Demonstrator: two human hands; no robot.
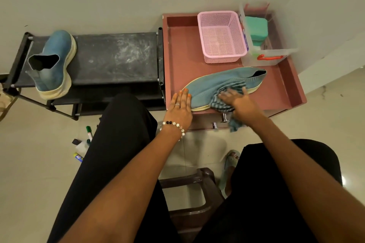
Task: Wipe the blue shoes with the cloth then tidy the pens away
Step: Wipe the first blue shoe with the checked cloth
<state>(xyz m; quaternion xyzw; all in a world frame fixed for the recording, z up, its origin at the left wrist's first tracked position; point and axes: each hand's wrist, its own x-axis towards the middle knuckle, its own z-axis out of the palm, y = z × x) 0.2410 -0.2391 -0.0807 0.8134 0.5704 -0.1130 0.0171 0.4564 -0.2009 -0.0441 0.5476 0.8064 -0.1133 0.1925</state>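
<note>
A person sits looking down at their own lap and two bare arms. Ahead, on a pink tray-topped bench (284,85), a blue knit shoe (209,85) lies on its side, toe pointing left, heel opening to the right. The left hand (180,105) lies flat against the toe end, fingers (184,94) straight and released, bracing the shoe. The right hand (240,102) presses a striped cloth (222,102) against the middle of the shoe's upper; its fingers look spread over the cloth, one loose corner hanging off the bench's front edge.

The second blue shoe (54,61) stands well apart to the left on a dusty black shoe rack (116,57). The pens (84,144) lie scattered on the floor beside the person's left leg, partly hidden by it. A pink basket (221,36) and a clear tub (270,55) sit at the back of the bench.

The shoe appears light and soft, its knit upper likely to dent and slide under rubbing, so bracing at the firmer sole rim or toe seems wise. The cloth is limp and bunches easily; a flat palm probably controls it best.
</note>
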